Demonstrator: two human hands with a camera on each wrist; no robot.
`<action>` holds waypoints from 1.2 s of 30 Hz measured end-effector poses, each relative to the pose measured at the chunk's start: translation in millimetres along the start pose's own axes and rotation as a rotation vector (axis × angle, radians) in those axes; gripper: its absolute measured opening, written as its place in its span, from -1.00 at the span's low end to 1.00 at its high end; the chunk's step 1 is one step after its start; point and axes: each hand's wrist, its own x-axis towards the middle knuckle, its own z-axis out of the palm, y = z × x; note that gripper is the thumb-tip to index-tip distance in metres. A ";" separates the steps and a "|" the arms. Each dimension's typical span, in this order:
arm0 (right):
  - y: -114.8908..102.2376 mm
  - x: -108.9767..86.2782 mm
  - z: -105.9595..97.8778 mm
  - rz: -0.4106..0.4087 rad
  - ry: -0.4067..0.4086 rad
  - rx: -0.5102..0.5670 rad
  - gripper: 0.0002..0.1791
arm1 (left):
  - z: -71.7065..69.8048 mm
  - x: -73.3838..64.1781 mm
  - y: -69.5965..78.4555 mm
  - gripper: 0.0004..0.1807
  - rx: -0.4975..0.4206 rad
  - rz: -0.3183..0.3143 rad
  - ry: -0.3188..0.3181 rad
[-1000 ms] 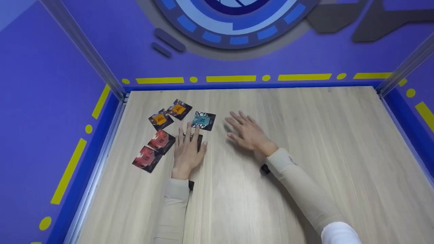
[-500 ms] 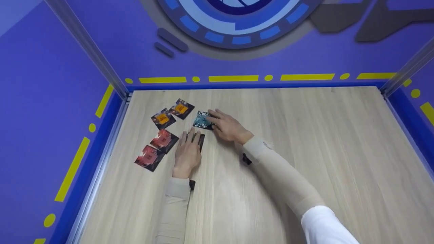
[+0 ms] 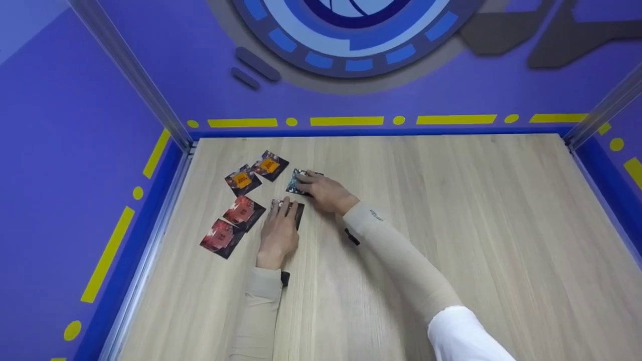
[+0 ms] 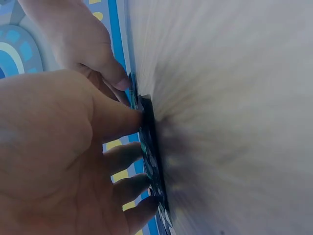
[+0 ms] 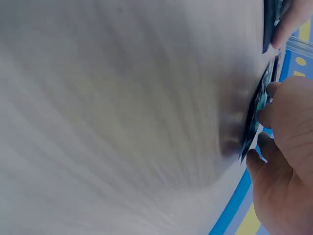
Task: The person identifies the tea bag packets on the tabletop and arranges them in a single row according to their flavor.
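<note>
In the head view my left hand (image 3: 279, 235) lies over a dark-edged card (image 3: 300, 215), fingertips resting on its face and the middle of it hidden. The left wrist view shows the thumb and fingertips touching that flat card (image 4: 151, 152) on the table. Just behind and to the right, my right hand (image 3: 327, 193) covers part of a teal-and-black card (image 3: 295, 185). Its fingers rest on the card's face, and the thumb is at the card's near edge in the right wrist view, where the card (image 5: 253, 115) appears thin and edge-on.
Left of my hands lie two orange-centred cards (image 3: 242, 180) at the back and two red cards (image 3: 243, 213) nearer, their edges close together. The pale wooden table (image 3: 451, 210) is bordered by a blue-purple back wall (image 3: 401, 100) and side walls with metal corner posts.
My right hand has moved left from the bare table onto the teal card and now covers more of it. My left hand stays on its card, the fingers drawn back slightly.
</note>
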 end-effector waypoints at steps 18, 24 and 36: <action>-11.4 -4.1 -1.9 0.116 -0.051 0.018 -0.38 | 2.1 -1.9 0.2 -0.35 0.013 -0.006 -0.064; -11.3 -5.4 -6.2 0.134 -0.037 0.023 -0.39 | 0.6 1.7 -0.2 -0.34 0.021 -0.019 -0.070; -1.7 -20.0 -7.0 0.152 -0.019 0.002 -0.49 | 0.6 2.1 -1.0 -0.37 0.031 -0.019 -0.068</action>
